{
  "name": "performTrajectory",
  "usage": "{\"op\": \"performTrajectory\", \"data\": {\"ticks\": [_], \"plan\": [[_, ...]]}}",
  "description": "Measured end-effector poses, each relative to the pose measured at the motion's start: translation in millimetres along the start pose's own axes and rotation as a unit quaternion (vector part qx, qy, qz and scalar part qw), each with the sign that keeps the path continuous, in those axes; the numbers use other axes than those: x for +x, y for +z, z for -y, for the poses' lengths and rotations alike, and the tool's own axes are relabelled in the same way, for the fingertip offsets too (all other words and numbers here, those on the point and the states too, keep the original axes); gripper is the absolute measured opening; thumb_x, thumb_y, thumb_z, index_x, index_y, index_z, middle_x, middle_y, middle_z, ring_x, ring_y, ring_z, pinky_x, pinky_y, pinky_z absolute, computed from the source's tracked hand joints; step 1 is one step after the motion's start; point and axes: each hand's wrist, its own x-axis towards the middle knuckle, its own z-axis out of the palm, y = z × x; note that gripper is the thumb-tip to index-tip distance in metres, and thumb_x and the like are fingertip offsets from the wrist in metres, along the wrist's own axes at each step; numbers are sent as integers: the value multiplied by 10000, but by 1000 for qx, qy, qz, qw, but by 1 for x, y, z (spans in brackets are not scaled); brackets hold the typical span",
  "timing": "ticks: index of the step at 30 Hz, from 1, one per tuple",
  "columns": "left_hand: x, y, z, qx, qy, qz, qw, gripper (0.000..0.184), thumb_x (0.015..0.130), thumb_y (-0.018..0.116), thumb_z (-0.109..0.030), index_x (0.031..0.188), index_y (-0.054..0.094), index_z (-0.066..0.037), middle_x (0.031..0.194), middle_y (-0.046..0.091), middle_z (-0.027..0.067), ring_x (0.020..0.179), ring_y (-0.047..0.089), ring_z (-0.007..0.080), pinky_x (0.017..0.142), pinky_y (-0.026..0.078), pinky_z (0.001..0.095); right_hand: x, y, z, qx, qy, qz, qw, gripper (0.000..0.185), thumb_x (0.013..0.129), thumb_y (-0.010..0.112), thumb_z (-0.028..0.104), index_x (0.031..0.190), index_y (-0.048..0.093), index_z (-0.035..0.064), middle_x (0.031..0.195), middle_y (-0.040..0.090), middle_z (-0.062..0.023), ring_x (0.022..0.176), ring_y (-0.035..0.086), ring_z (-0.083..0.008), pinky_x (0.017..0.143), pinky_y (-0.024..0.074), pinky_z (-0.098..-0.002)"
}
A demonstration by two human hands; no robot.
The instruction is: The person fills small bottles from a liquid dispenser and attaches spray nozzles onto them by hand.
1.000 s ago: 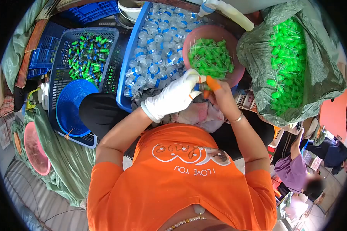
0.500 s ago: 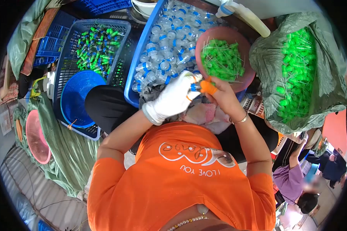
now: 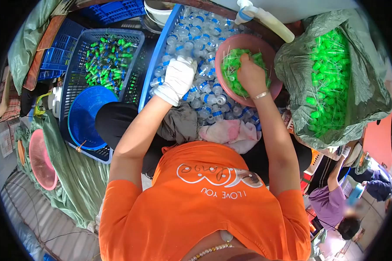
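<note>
My left hand [image 3: 177, 79], in a white glove, is over the blue crate [image 3: 149, 71] of small clear bottles [image 3: 207, 93] with blue bands. Its fingers are curled closed, and what they hold is hidden. My right hand [image 3: 251, 78], bare with a bracelet at the wrist, reaches down into the pink bowl [image 3: 221, 78] on top of the bottles. Bunched fingertips press in among bright green caps [image 3: 235, 85] with thin clear tubes; anything between them is hidden.
At right is a dark green sack [image 3: 292, 71] of more green-capped tubes [image 3: 331, 82]. On the left, a grey-blue basket [image 3: 135, 41] holds green-and-dark pieces [image 3: 111, 61], beside a blue bowl [image 3: 89, 115]. Cloths [image 3: 231, 134] lie on the lap. A person in purple [image 3: 329, 202] is at lower right.
My hands were together in front of me around a small piece with a blue band. They have parted: the left moved up-left over the bottles, the right up into the pink bowl.
</note>
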Motion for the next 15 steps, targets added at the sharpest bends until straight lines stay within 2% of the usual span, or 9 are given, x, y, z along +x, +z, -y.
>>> {"op": "performTrajectory", "data": {"ticks": [1,4,7,8,9,10,11,14,15], "plan": [[2,0,-2,24,-10,21,999,284,765,631,-82,1046,616,-41,974,621,156,880,568,317,777,449,393,-2,-2,-4,-3,0,-1,1000,264,838,618,174,1049,526,46,912,641,-175,832,633,-375,737,510,-475],[8,-9,-3,74,-30,64,995,275,769,615,-64,1043,612,-42,984,612,165,876,564,317,761,454,394,-29,-19,-13,6,-112,-106,988,259,853,608,159,1066,523,40,903,646,-188,831,633,-386,720,503,-468],[19,-33,9,-125,61,-156,978,158,856,565,-103,999,599,-43,938,591,134,776,572,251,716,466,378,-50,-55,-1,102,-68,-106,987,251,867,606,145,1081,536,35,939,645,-188,848,633,-371,706,499,-436],[27,-31,10,-124,59,-159,978,158,856,565,-103,999,599,-43,938,591,134,776,572,251,716,466,378,-54,-66,3,150,-47,-103,982,248,874,606,139,1089,542,32,956,645,-188,856,632,-364,699,497,-420],[40,-27,8,-350,43,-142,925,221,896,539,-95,1111,552,-45,1029,593,103,799,570,207,719,466,332,-56,-76,6,149,-51,-103,982,248,874,606,139,1089,542,32,956,645,-188,856,632,-364,699,497,-420],[50,-27,4,-557,26,-119,822,289,936,513,-88,1222,506,-46,1119,595,73,821,568,163,721,467,285,-57,-84,9,173,-75,-140,972,243,881,602,129,1097,549,31,958,645,-180,850,631,-351,691,491,-403],[56,-28,-1,-556,26,-123,822,289,936,513,-88,1222,506,-46,1119,595,73,821,568,163,721,467,285,-57,-93,11,196,-100,-177,959,238,888,598,119,1105,556,30,959,645,-172,844,630,-338,683,485,-387],[74,-47,-16,-717,-25,-73,693,335,970,491,-124,1293,444,-47,1178,575,57,901,566,115,782,467,248,-51,-116,17,217,-143,-247,934,226,889,593,92,1105,566,30,926,634,-159,783,618,-318,645,472,-369],[76,-51,-17,-716,-23,-75,693,335,970,491,-124,1293,444,-47,1178,575,57,901,566,115,782,467,248,-49,-123,18,215,-157,-278,923,220,883,592,74,1097,569,31,892,623,-154,728,608,-310,615,464,-368]]}}
